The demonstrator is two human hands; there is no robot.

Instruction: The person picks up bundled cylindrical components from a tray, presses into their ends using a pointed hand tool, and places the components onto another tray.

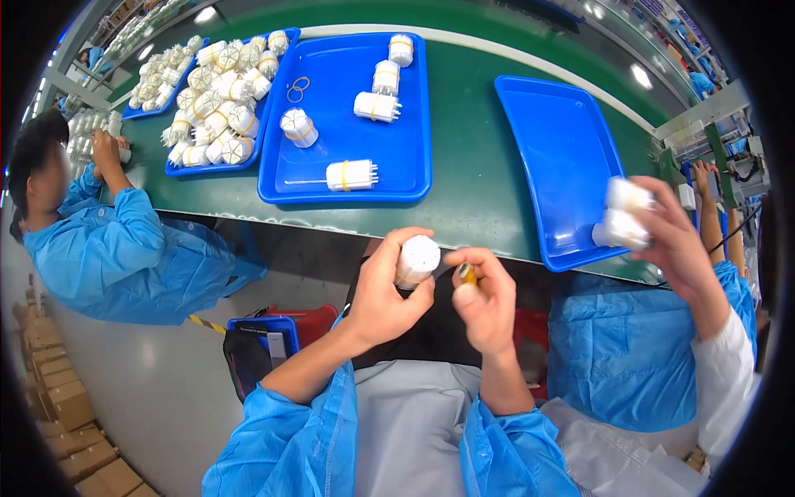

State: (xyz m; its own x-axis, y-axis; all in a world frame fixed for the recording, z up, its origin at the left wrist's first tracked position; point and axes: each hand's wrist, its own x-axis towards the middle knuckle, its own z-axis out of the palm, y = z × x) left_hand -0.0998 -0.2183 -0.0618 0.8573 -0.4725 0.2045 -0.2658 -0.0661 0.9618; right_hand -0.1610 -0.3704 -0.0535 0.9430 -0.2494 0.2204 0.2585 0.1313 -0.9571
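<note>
My left hand (391,290) is wrapped round a white ribbed cylindrical part (419,255), its round end face tilted up toward me. Close beside it, my right hand (487,300) pinches a small yellow-brown cylindrical piece with a metallic round end (467,272); its exact kind does not show. The two hands are apart, in front of the table's near edge. Beyond them a blue tray (348,196) carries several similar white parts with yellow bands and metal pins, such as one lying on its side (351,176). Two thin rings (298,87) lie in that tray.
A second blue tray (176,171), heaped with white parts, stands to the left on the green table (464,166). At right, another person's hand (675,240) holds blurred white parts over a blue tray (571,166). A person in a blue coat (141,257) works at far left.
</note>
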